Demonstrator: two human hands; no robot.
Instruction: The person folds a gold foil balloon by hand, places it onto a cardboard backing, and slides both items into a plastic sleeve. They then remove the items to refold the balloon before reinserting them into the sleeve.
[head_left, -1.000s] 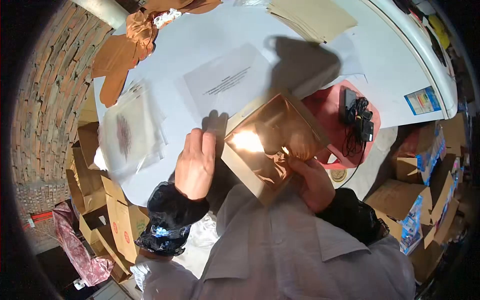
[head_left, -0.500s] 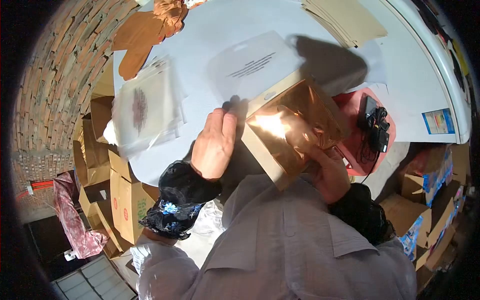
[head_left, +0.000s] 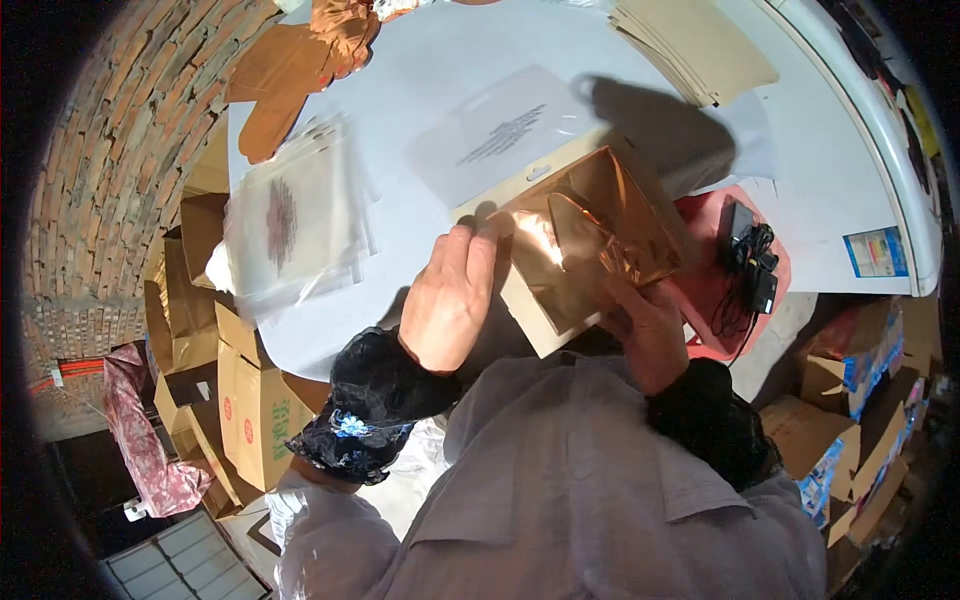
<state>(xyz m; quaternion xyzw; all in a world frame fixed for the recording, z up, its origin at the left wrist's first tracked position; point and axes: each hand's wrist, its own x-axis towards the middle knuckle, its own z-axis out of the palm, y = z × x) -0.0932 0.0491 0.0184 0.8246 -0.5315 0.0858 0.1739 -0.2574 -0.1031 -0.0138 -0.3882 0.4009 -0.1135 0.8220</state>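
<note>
I grip the foil-lined box point(head_left: 531, 308) in my right hand point(head_left: 652, 330) at the near edge of the white table point(head_left: 420, 80), left hand point(head_left: 445, 305) open beside the box's left rim (contact unclear), tabletop stretching leftward to plastic sleeves point(head_left: 295, 220).

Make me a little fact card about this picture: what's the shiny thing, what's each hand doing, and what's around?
Shiny thing: pale package with a copper-coloured, reflective front
Left hand: fingertips at the package's left edge; firm contact is hard to tell
Right hand: holding the package's lower right side
On the white table: stacked clear bags, pale flat sheets
Beside the table: red plastic piece with black cords on it
Sleeve ends: black
</note>
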